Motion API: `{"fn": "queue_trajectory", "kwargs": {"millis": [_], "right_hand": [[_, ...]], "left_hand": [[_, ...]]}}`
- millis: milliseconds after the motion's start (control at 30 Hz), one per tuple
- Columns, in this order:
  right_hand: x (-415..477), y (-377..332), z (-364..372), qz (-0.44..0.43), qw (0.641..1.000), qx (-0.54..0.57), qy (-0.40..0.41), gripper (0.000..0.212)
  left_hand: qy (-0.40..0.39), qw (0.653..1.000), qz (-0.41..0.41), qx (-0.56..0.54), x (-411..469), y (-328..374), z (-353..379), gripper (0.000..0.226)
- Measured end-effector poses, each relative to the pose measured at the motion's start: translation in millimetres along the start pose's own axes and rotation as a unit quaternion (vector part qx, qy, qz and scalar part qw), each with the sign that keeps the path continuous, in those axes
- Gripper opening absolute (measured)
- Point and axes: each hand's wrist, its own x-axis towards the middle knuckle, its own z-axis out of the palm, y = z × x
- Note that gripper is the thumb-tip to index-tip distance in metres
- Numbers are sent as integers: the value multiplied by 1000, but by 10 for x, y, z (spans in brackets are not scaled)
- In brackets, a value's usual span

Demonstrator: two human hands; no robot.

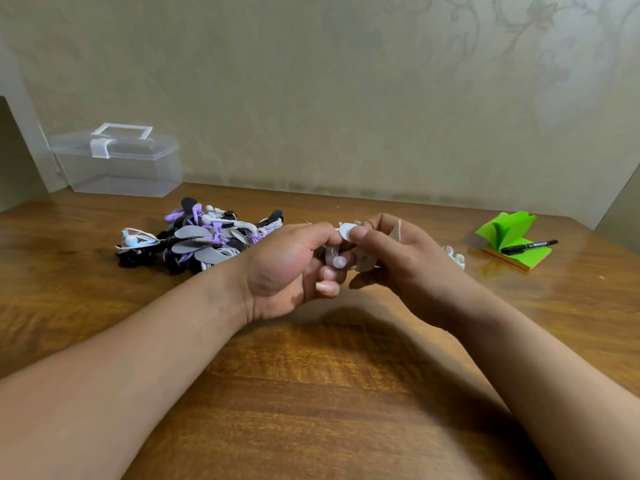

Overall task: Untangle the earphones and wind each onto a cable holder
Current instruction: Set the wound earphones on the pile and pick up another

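Note:
My left hand [291, 265] and my right hand [398, 258] meet above the middle of the wooden table, both closed on a white cable holder [346, 232] with white earphones [338, 262] wound on it. One white earbud shows between my fingers. A white cable strand [399, 230] crosses my right hand. A pile of earphones and holders [201, 240], in purple, white, black and grey, lies to the left behind my left hand. More white cable [455, 257] lies just right of my right hand.
A clear plastic box with a white handle [117, 161] stands at the back left by the wall. A green sticky-note pad [509, 237] with a black marker [530, 246] on it sits at the right. The table [311, 393] meets the wall behind.

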Motion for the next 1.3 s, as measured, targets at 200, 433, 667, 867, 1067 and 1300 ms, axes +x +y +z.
{"fn": "queue_trajectory", "kwargs": {"millis": [200,433,667,867,1067,1300], "right_hand": [[20,29,-12,2,999,37,6,17],[-3,-30,34,-20,998,-42,50,13],[-5,2,112,-58,953,-286,84,17],[-39,2,26,-65,962,-259,62,29],[-1,6,71,-56,943,-321,60,23],[4,2,86,-56,939,-331,80,25]], "left_hand": [[-23,1000,1,-15,-47,39,7,14],[57,993,74,68,13,-65,140,13],[178,939,166,241,132,-181,50,19],[139,933,175,283,121,-153,-21,18],[188,888,204,367,134,-206,-15,18],[185,890,229,348,186,-182,-39,18]]}}
